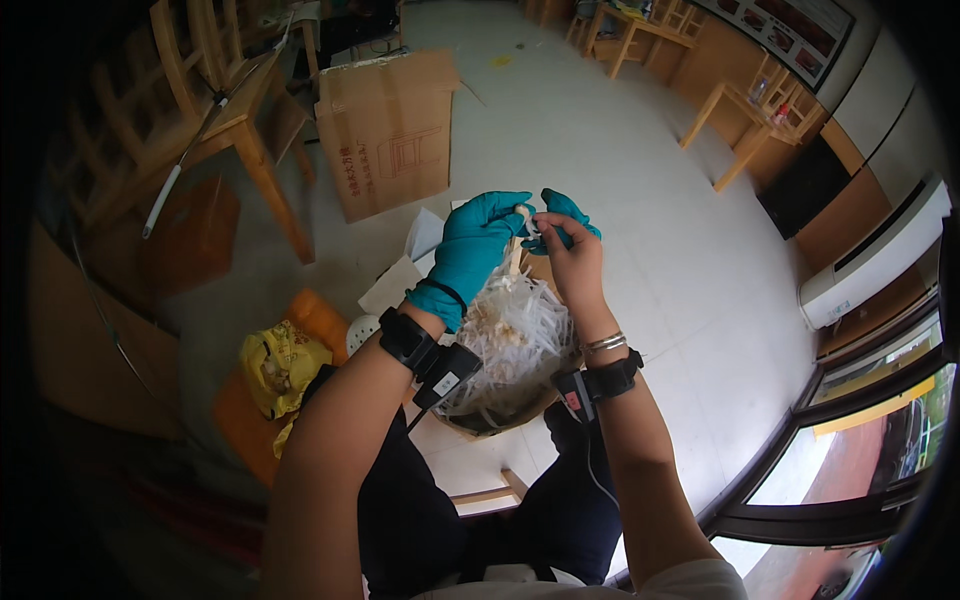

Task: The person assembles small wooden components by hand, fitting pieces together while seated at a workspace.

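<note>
My left hand (pixel 478 245) wears a teal glove, its fingers closed around a small pale piece (pixel 524 213) too small to name. The bare thumb and fingers of my right hand (pixel 572 262) pinch at that same piece. Teal glove material (pixel 568 212) shows behind the right fingers; whether it is worn or held I cannot tell. Below both hands, between my knees, a wide container (pixel 487 430) is heaped with thin, whitish, translucent shreds (pixel 515 325). Some yellowish bits lie among them. Each wrist carries a black strap with a small box.
A tall cardboard box (pixel 390 135) stands ahead on the floor. White sheets or flaps (pixel 405 270) lie beyond the container. At left are an orange stool-like thing (pixel 240 405), a yellow bag (pixel 280 365) and a wooden table (pixel 255 140). Windows (pixel 850 450) line the right.
</note>
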Available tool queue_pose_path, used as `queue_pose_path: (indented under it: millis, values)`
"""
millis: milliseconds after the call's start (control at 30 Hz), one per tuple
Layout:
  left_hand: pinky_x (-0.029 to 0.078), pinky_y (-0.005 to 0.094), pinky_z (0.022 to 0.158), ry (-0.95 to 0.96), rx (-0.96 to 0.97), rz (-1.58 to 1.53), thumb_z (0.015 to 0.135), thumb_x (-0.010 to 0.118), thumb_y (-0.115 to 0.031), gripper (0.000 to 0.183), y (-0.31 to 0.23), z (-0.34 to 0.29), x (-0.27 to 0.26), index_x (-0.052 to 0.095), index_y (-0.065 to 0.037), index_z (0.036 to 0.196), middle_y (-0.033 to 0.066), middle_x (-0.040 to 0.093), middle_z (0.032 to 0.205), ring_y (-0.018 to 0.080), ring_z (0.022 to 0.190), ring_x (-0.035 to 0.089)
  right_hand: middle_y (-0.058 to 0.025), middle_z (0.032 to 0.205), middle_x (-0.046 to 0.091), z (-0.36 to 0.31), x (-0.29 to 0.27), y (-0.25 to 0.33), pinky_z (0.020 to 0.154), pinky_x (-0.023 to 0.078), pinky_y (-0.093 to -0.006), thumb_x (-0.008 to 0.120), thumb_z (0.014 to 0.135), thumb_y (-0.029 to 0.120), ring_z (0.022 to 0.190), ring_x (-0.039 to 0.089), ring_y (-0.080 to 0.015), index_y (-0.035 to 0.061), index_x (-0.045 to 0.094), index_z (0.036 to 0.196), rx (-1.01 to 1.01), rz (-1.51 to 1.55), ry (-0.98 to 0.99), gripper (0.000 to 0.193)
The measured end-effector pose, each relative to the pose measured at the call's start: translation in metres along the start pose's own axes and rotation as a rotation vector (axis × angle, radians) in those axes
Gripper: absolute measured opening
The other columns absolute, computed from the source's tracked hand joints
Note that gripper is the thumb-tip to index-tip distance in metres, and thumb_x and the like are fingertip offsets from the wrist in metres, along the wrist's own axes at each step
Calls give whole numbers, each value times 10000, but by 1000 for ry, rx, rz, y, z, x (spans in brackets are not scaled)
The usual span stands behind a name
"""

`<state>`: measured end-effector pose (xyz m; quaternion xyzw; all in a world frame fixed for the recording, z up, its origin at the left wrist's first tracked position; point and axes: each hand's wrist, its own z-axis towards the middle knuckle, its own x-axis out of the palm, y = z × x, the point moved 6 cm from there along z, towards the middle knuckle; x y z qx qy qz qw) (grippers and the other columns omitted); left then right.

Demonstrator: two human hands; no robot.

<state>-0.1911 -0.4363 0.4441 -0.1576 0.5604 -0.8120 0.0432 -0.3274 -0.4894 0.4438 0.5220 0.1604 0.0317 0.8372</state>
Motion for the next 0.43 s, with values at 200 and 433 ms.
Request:
queue_pose_path:
  millis: [200,433]
  values:
    - [480,257,846,-10,86,298,865,607,-68,295,-10,1,0,584,-27,1156,64,653,1031,122,931,599,-44,743,654,-1,3,16,610,473,-216,632,870,181,664,574,-74,15,665,962,20,45,39,192]
    - [502,288,782,-21,229,378,860,635,-206,346,-10,0,0,587,-91,1182,124,660,1045,233,907,649,-65,823,676,1,-1,22,681,500,-223,657,852,181,733,613,-86,29,671,957,-47,130,51,185]
